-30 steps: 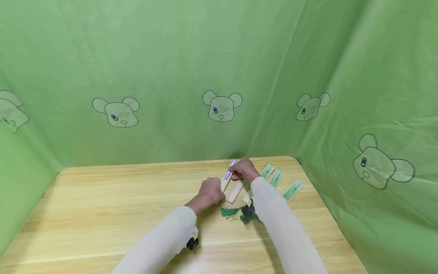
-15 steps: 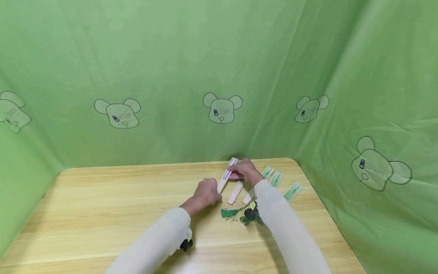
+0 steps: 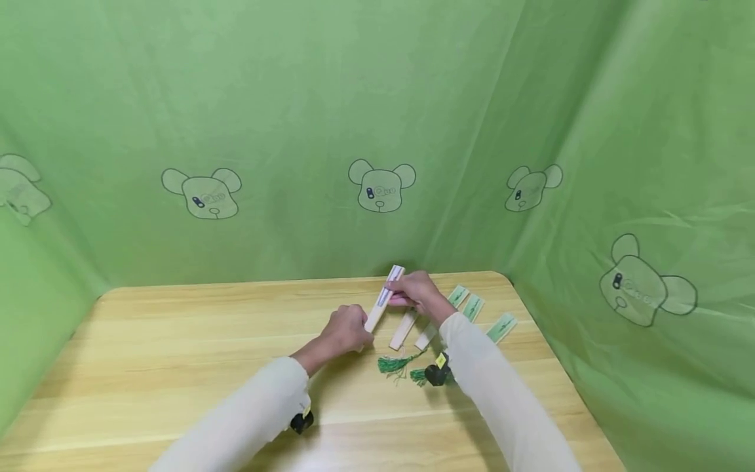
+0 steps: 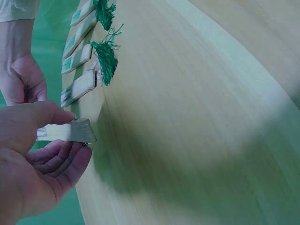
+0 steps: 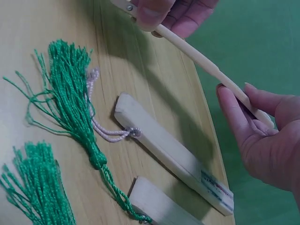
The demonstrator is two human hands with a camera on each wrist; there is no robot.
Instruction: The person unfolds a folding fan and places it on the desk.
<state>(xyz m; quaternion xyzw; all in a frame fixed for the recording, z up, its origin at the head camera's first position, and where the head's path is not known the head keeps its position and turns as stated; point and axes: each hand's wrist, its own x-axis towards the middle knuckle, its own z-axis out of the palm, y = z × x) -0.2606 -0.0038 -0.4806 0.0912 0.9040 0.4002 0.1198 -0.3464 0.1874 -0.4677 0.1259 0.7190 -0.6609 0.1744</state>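
five fans in all: one held fan (image 3: 380,303) up in two hands, and four lying fans (image 3: 404,330) on the counter (image 3: 206,347). of those four, one has a pale print and three have green ends. two green tassels (image 3: 394,364) show, along with one pale cord (image 5: 101,129) looped through the nearest lying fan.

the left hand (image 3: 344,329) pinches the lower end of the held fan, thumb on one side and curled fingers on the other. the right hand (image 3: 417,290) pinches it farther up, between thumb and fingers. neither is spread.

the held fan is folded, slim and made of pale wood, with a purplish print along its upper half and a small metal rivet near the lower end. it slants over the far part of the counter, just left of the other four, its top leaning right. behind the counter hangs a green cloth (image 3: 283,98) with five bear heads (image 3: 382,189).
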